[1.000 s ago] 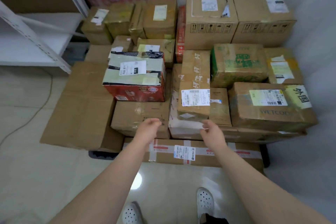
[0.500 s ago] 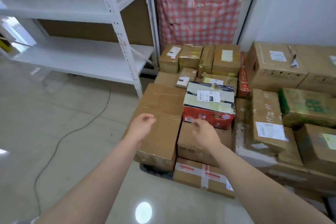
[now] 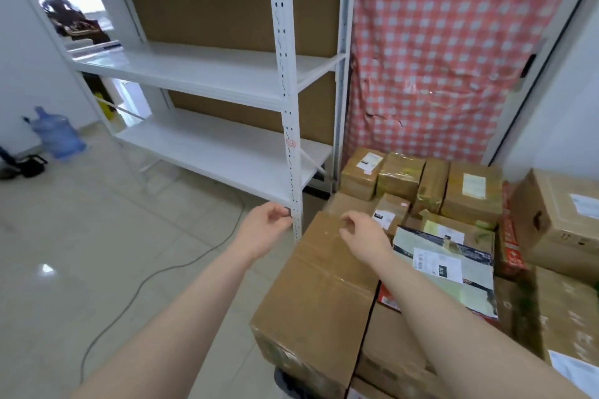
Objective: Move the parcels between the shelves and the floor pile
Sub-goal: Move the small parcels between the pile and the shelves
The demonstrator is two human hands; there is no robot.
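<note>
Matt cardboard parcels (image 3: 319,282); glossy white metal shelves (image 3: 207,74).

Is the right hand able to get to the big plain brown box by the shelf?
Probably yes. The right hand hangs over the far end of the big plain brown box, holding nothing, and nothing lies on that box's top. The red-sided box sits beside it, out of the way.

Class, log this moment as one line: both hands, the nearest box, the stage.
left grip: loosely curled, holding nothing | right grip: loosely curled, above large brown box | stage: no parcel held
</note>
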